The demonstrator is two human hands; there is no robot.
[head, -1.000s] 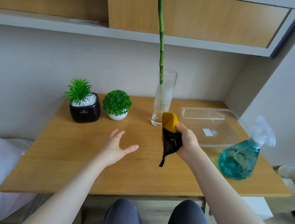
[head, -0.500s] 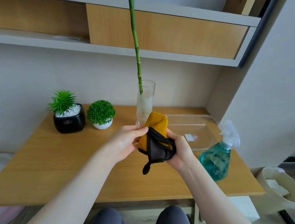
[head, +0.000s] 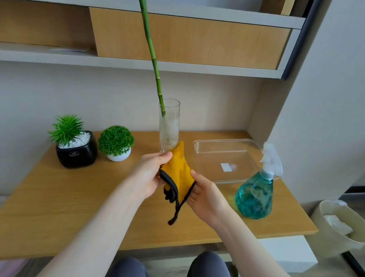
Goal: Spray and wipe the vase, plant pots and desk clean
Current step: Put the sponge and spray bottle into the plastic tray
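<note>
Both hands hold a yellow cloth with black trim (head: pixel 178 171) above the middle of the wooden desk (head: pixel 66 196). My left hand (head: pixel 150 173) pinches its left edge; my right hand (head: pixel 205 193) grips its right side from below. A black strap hangs down from the cloth. Just behind it stands a tall glass vase (head: pixel 169 126) with a long green stalk. A black square pot (head: pixel 76 151) with a spiky plant and a small white pot (head: pixel 118 157) with a round bush sit at the back left. A teal spray bottle (head: pixel 255 195) stands at the right.
A clear plastic tray (head: pixel 201 144) lies at the back right of the desk, behind the bottle. Shelves and a wooden cabinet hang above. A beige bin (head: pixel 323 234) with white paper stands on the floor to the right. My knees show under the desk's front edge.
My left hand came over from the desk and took hold of the cloth, which now is spread between both hands. The view has tilted upward and pulled back.
</note>
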